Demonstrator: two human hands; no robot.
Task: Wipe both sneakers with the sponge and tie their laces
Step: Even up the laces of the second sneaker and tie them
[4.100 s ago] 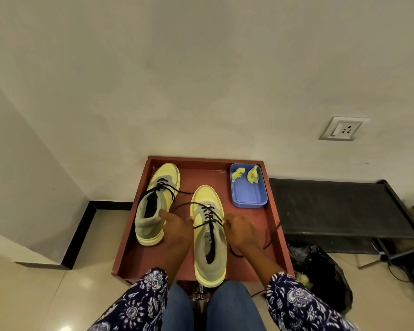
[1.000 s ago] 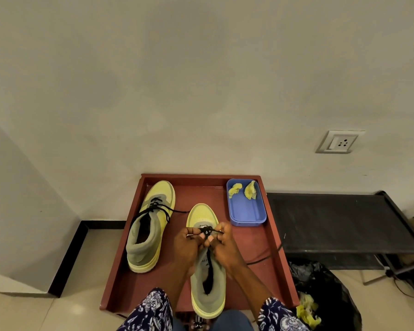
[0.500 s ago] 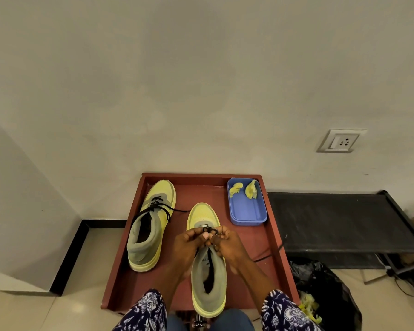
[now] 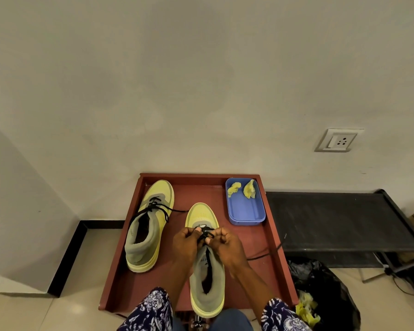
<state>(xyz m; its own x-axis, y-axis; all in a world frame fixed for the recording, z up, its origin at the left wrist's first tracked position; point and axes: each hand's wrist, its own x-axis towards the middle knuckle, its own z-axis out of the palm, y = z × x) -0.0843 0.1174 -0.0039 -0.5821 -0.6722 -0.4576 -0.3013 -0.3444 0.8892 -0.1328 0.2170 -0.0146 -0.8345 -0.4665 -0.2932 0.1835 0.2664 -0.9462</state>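
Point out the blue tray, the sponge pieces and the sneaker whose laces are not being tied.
blue tray (image 4: 245, 212): head view, its bare floor.
sponge pieces (image 4: 249, 188): head view, middle of the right piece.
left sneaker (image 4: 160, 191): head view, its yellow toe.

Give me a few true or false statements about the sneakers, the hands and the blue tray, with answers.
1. Both hands, left hand and right hand, pinch the black lace of the near sneaker. True.
2. The far sneaker lies on its side. False: it stands upright on its sole.
3. The blue tray holds two yellow sponge pieces. True.
4. The blue tray sits on the black rack. False: it sits on the red tray.
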